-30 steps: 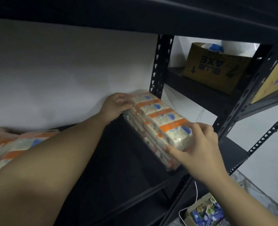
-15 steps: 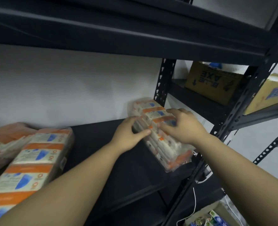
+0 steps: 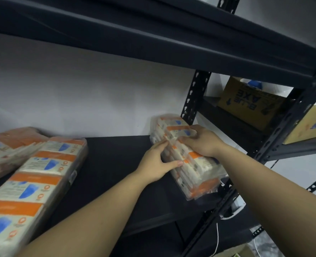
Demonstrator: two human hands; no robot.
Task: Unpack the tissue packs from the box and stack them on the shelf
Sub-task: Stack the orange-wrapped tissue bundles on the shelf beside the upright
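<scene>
A plastic-wrapped tissue pack point(image 3: 196, 173), white with orange bands and blue marks, lies tilted at the right end of the black shelf point(image 3: 116, 164), against the rear upright. My left hand point(image 3: 157, 162) presses its left side, fingers curled on the wrap. My right hand point(image 3: 201, 143) lies across its top, gripping it. A second tissue pack point(image 3: 35, 179) lies flat at the left, and a third tissue pack point(image 3: 7, 147) lies behind it, partly cut off by the frame edge.
A dark shelf board point(image 3: 153, 39) runs low overhead. The black slotted post point(image 3: 283, 130) stands right of the pack. On the neighbouring rack sit a brown carton point(image 3: 249, 102) and a yellow carton point(image 3: 310, 125). A white cable point(image 3: 217, 240) hangs below.
My right hand has moved from the pack's near end onto its top, and my left hand from the far end to its left side. The view has shifted left, showing more of the left packs.
</scene>
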